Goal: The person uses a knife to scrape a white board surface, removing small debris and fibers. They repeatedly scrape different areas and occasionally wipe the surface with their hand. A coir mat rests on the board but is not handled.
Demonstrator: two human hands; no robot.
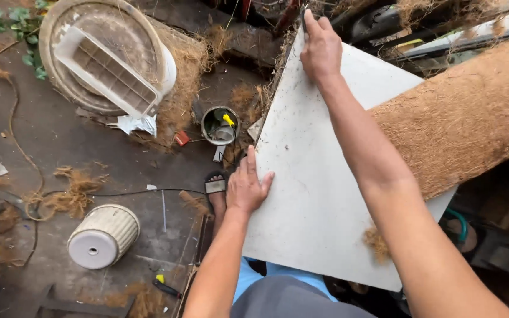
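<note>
Our left hand (247,188) presses flat, fingers spread, on the white board (313,194); right hand (320,48) fingers grip its top corner. Board could slip onto our sandalled foot (215,191).

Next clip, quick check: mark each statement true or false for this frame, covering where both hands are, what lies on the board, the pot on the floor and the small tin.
1. The left hand lies flat on the white board. True.
2. The right hand holds the board's near corner. False: it grips the far top corner.
3. A brown coir mat lies over the board's right side. True.
4. The ribbed white pot stands upright. False: it lies on its side on the floor.
5. The small round tin is empty. False: it holds items, one with a yellow part.
</note>
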